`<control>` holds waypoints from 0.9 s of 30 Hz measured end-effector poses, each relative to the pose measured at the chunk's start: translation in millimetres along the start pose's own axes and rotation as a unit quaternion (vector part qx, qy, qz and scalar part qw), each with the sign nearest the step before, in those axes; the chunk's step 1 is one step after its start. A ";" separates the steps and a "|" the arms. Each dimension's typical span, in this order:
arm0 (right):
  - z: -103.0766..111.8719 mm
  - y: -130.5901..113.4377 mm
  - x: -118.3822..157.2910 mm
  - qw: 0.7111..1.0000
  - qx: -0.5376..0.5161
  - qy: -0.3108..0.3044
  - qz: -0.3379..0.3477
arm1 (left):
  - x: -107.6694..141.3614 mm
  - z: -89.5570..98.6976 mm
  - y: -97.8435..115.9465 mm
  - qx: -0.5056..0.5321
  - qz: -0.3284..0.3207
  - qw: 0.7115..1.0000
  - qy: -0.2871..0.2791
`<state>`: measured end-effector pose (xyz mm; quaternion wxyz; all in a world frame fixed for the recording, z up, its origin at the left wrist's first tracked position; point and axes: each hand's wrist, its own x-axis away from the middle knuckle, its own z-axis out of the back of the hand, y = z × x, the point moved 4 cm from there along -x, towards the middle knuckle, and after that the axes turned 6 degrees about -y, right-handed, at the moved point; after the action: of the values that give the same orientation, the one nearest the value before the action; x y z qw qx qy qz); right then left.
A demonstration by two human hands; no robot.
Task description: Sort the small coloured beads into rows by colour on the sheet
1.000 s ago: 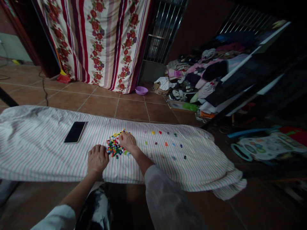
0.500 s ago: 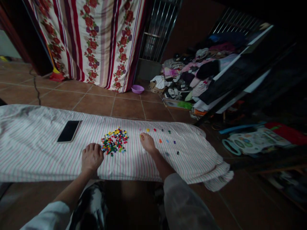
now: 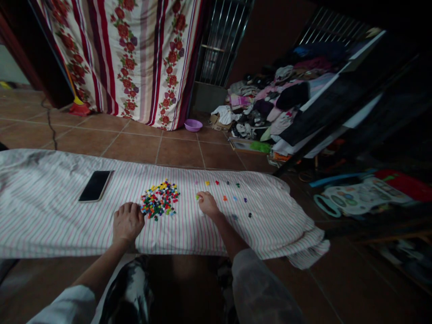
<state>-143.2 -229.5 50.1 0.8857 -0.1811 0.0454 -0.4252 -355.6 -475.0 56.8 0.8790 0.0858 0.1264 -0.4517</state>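
A heap of small multicoloured plastic pieces [image 3: 161,199] lies on the striped cloth. My left hand [image 3: 128,222] rests palm down at the heap's left edge, its fingers loosely bent and no object visible in them. To the right of the heap, my right hand [image 3: 208,204] pinches a small yellow-green piece [image 3: 197,197] at the fingertips, close to the cloth. Beyond and right of that hand, several pieces sit apart in loose rows, among them a yellow piece [image 3: 207,182], a red piece [image 3: 217,182], an orange piece [image 3: 225,198] and a black piece [image 3: 250,215].
A dark-screened phone [image 3: 96,186] lies on the striped cloth [image 3: 50,207] at left. Past the far edge, a purple basin [image 3: 193,125] stands on the tiled floor before a floral curtain [image 3: 141,63]. Piled clothes [image 3: 266,99] fill the back right.
The yellow-green piece now shows more clearly at my right fingertips, and that hand has shifted very slightly. My left hand stays by the heap; the view has moved a little.
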 end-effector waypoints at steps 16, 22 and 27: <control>-0.9 -4.6 -2.5 0.999 0.003 -0.038 -0.010 | 0.0 0.7 0.1 0.001 0.003 1.000 -0.002; -1.0 -4.8 -4.5 0.999 -0.022 -0.027 0.010 | -0.7 3.1 1.9 0.002 0.005 1.000 -0.005; 1.2 -5.5 -3.2 0.999 -0.040 -0.020 0.030 | -1.0 2.7 1.6 0.015 0.005 1.000 -0.007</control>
<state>-149.0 -229.9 53.0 0.8910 -0.2231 0.0505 -0.3922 -354.4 -474.0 59.7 0.8808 0.0967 0.1127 -0.4496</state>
